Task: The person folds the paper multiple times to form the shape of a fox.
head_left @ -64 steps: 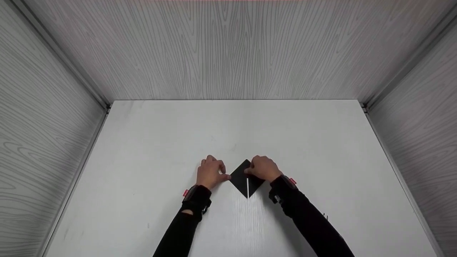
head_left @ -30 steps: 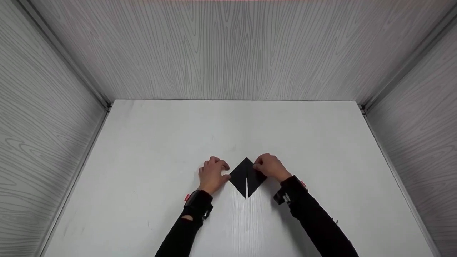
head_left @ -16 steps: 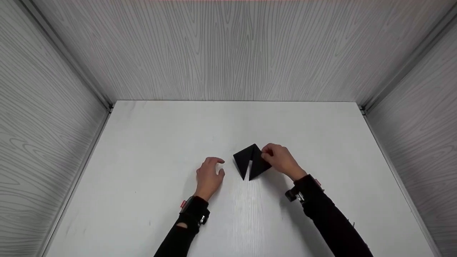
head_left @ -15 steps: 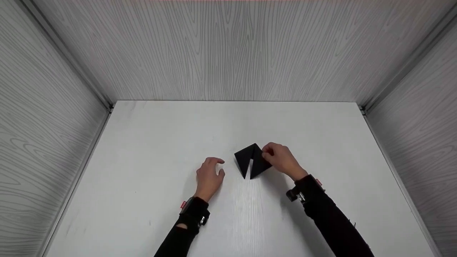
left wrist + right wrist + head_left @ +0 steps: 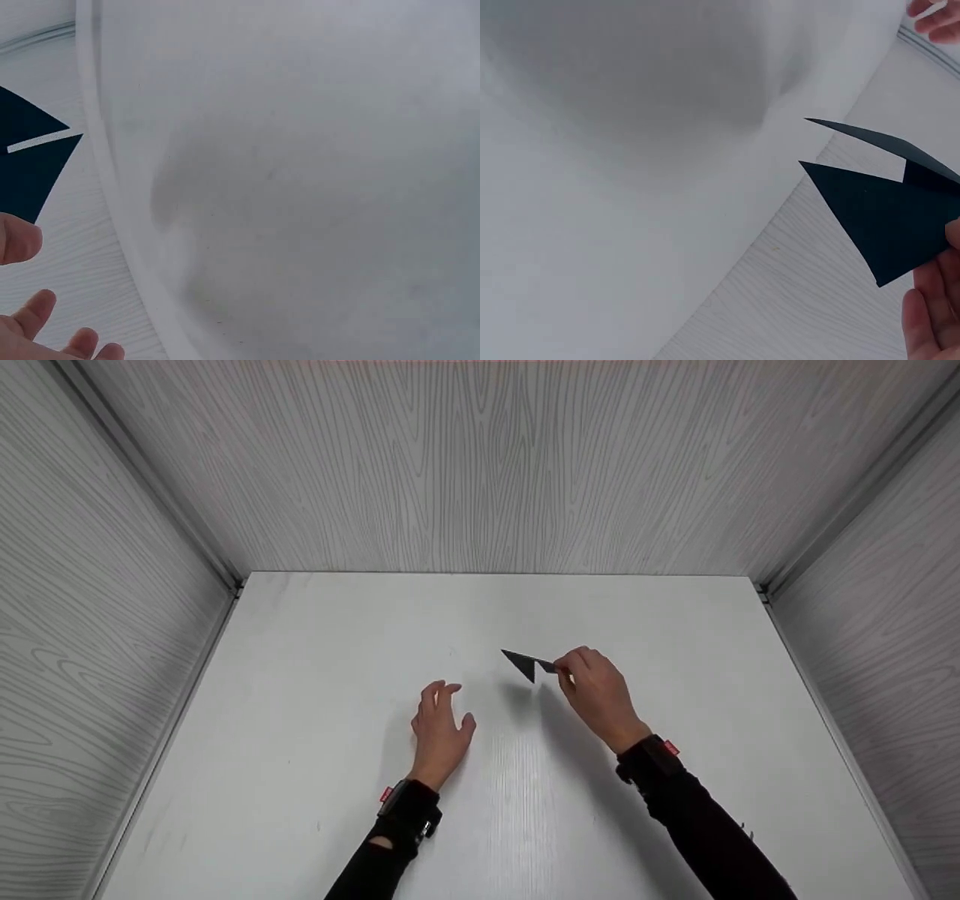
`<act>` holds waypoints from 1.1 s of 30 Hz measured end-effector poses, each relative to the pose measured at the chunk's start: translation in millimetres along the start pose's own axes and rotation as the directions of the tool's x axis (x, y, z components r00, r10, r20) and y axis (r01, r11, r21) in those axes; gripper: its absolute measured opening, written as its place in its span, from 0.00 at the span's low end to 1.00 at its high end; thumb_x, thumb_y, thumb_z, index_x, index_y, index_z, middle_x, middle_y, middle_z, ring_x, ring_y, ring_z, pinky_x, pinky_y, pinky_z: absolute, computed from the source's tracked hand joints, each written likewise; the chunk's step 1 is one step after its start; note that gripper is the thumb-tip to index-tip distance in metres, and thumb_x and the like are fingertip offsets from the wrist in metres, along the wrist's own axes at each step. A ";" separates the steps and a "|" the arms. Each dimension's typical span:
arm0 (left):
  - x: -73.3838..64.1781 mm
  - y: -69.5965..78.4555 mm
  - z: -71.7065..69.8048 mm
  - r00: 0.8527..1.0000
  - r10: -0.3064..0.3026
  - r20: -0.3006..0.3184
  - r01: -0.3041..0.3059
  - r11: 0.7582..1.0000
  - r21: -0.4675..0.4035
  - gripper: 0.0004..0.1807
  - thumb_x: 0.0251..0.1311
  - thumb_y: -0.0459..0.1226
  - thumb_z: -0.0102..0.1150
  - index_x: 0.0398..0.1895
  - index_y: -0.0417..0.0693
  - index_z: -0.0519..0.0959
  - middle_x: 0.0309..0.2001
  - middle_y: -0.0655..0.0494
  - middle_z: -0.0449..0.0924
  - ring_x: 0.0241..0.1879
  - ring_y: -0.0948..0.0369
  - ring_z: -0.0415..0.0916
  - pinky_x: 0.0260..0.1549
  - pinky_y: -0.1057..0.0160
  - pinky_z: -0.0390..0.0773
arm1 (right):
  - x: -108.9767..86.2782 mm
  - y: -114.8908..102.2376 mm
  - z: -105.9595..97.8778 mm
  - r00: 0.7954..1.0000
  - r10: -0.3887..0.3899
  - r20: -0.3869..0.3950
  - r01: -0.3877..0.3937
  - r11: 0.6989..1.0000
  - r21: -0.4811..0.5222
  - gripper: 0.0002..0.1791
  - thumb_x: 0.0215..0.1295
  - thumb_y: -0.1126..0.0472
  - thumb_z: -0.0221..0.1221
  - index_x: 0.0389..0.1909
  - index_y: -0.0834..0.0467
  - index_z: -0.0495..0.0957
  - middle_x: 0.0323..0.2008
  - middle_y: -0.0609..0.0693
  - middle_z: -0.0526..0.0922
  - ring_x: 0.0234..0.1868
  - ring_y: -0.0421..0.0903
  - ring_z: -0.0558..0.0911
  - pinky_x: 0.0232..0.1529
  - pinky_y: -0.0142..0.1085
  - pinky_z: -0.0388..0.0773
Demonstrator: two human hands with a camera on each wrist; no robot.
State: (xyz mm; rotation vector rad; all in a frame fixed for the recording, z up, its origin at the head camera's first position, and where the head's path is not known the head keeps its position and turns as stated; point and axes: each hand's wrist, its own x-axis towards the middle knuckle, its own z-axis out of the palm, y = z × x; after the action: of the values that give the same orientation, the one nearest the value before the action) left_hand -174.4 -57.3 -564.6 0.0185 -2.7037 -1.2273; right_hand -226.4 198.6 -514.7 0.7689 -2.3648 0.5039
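Observation:
My right hand (image 5: 598,694) pinches a piece of black paper (image 5: 520,664) by its right part, raised over the white table with its shadow below. Seen from the head it is tipped nearly edge-on. In the right wrist view the black paper (image 5: 885,214) shows a fold and a slit that parts two pointed flaps; thumb and fingers (image 5: 930,300) hold its near edge. My left hand (image 5: 441,733) is off to the left, holding nothing, fingers spread and thumb apart. The left wrist view shows its fingertips (image 5: 37,311) below the slit paper (image 5: 34,165).
The white tabletop (image 5: 337,660) spreads around both hands. A grey wood-grain panel (image 5: 480,465) stands along its back edge, with side panels (image 5: 97,622) at left and right. Each wrist wears a black strap (image 5: 411,806) with a red tag.
The right hand has lifted the black paper off the table, up and away, and tilted it from flat to nearly edge-on. The left hand has let go of its left corner and drawn back.

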 end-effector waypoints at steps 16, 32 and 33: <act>2.2 -1.7 -2.8 0.999 0.038 -0.021 -0.038 0.999 -0.003 0.32 0.63 0.37 0.65 0.69 0.39 0.69 0.70 0.37 0.62 0.68 0.39 0.65 0.63 0.33 0.60 | -38.4 -2.3 16.9 0.943 -0.282 0.176 0.281 0.959 0.035 0.10 0.58 0.72 0.71 0.36 0.57 0.83 0.39 0.50 0.83 0.41 0.47 0.84 0.37 0.35 0.84; 0.0 -6.0 0.4 0.999 0.031 -0.040 -0.031 1.000 -0.005 0.31 0.62 0.36 0.67 0.68 0.39 0.71 0.72 0.37 0.57 0.75 0.39 0.55 0.64 0.34 0.60 | -55.5 -1.7 23.3 0.817 -0.345 0.461 0.344 0.935 0.090 0.09 0.62 0.71 0.69 0.36 0.55 0.81 0.41 0.49 0.81 0.40 0.45 0.79 0.37 0.34 0.80; -0.2 -6.0 0.9 0.999 0.034 -0.041 -0.034 0.999 -0.001 0.31 0.61 0.36 0.67 0.68 0.39 0.71 0.71 0.37 0.58 0.74 0.39 0.56 0.64 0.34 0.60 | -55.9 -2.4 24.0 0.808 -0.354 0.470 0.356 0.930 0.088 0.10 0.62 0.71 0.69 0.36 0.55 0.81 0.41 0.49 0.81 0.40 0.46 0.79 0.38 0.35 0.79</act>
State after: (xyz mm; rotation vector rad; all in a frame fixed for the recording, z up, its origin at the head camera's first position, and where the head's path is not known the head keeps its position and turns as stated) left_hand -174.7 -60.5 -569.7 -0.0026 -2.6572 -1.2062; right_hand -198.3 207.1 -568.1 1.4408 -2.5613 0.1521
